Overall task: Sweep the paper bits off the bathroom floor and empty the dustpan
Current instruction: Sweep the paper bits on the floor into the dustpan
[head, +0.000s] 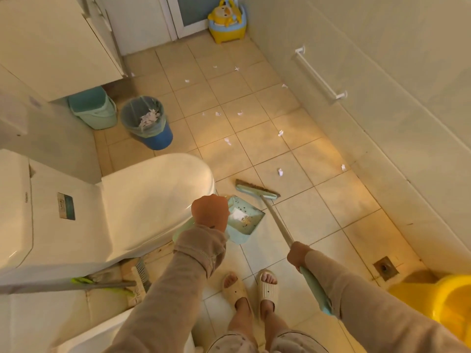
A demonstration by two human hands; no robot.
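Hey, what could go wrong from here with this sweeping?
1. The dustpan already holds debris and hangs from the left hand; tipping it may spill that back on the floor.
2. Paper bits lie scattered far down the floor, some by the wall, so a few could be missed.
3. The bin sits beyond the toilet; carrying the dustpan there risks bumping it.

open tiled floor (254, 103) runs ahead to the far door, broken only by scattered paper bits (280, 171). on the left, the toilet (153, 184), blue bin (155, 136) and green bin (94, 110) narrow the passage; the right wall carries a projecting towel rail (318, 75). a yellow potty (226, 24) blocks the far corner.
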